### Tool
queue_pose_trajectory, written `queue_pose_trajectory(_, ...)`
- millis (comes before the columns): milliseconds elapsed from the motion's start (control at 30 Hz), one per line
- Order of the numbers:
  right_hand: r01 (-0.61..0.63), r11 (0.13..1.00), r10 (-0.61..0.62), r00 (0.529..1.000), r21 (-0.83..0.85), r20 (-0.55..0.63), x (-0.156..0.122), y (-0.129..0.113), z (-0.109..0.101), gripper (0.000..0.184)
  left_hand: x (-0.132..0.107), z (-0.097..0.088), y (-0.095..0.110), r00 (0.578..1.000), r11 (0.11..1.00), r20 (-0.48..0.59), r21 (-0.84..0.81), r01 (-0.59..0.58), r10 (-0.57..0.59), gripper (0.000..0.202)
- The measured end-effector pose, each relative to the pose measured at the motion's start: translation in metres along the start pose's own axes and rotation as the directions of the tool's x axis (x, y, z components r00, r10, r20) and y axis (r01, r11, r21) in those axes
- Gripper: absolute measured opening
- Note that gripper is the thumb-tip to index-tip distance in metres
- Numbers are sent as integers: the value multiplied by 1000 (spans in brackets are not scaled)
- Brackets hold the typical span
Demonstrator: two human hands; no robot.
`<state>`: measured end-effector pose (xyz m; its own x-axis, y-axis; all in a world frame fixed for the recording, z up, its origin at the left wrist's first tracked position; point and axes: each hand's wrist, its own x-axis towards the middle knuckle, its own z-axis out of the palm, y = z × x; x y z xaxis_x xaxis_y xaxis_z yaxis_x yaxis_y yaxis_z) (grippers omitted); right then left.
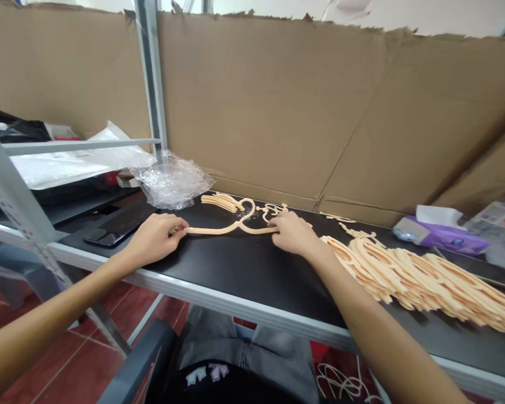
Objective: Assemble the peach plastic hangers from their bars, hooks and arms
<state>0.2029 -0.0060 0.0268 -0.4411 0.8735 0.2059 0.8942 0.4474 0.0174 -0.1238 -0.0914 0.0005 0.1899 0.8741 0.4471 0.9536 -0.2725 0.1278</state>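
A peach-coloured clothes hanger (219, 230) lies across the black tabletop, its curved hook pointing toward the back. My left hand (156, 238) pinches the tip of its left arm. Fingers of my right hand (295, 233) are closed around the right arm, covering part of it. Just behind the hanger, a bundle of thin peach strips (222, 202) lies to the left of the hook. To the hook's right are small curly offcuts (273, 211) of the same colour. Beyond my right forearm, many similar peach pieces are stacked in an overlapping pile (416, 275).
Crumpled clear plastic (172, 179) sits at the back left, near a dark phone-like slab (115, 227). A purple tissue pack (450, 235) stands at the back right. Cardboard (298, 106) walls the rear, and a metal post (150, 73) rises at left.
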Motion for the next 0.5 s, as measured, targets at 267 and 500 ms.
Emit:
queue_pose_trajectory(267, 11, 996, -16, 998, 91, 54, -3, 0, -5, 21, 3, -2, 0, 996, 987, 14, -131, 93, -92, 37)
queue_pose_trajectory(500, 31, 984, -40, 998, 175, 46, -3, -7, -1, 19, 4, -1, 0, 998, 994, 26, -94, 56, -54, 40)
